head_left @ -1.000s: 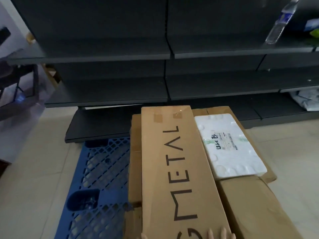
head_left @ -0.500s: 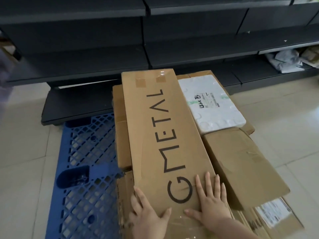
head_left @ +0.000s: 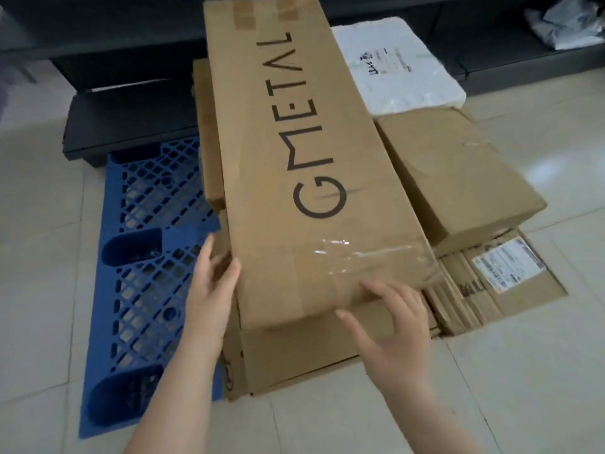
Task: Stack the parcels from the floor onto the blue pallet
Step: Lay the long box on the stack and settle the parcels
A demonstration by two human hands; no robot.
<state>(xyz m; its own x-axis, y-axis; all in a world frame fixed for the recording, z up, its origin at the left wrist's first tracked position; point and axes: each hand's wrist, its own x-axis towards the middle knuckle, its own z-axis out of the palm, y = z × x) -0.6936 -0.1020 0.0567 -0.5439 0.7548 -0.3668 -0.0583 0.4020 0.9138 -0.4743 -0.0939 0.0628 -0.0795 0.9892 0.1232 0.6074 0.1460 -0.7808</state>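
Running down the left of the frame, the blue pallet [head_left: 137, 257] lies flat on the pale tiled floor [head_left: 39, 290], its lattice bare on that side. The left hand [head_left: 212, 290] rests against the near left edge of the long GMETAL box [head_left: 307, 165], fingers straight and thumb laid on the box's top (pressing, not curled round it). That box lies lengthwise on top of the stack, across the centre of the frame, over other cardboard parcels on the pallet. The right hand [head_left: 393, 326] sits at the box's near end, fingers relaxed and spread, fingertips touching the taped edge. To the right lie a plain brown box [head_left: 458, 172], a labelled flat carton [head_left: 497, 283] beneath it, and a white foam parcel [head_left: 396, 63] at upper right, before dark shelving [head_left: 114, 37].
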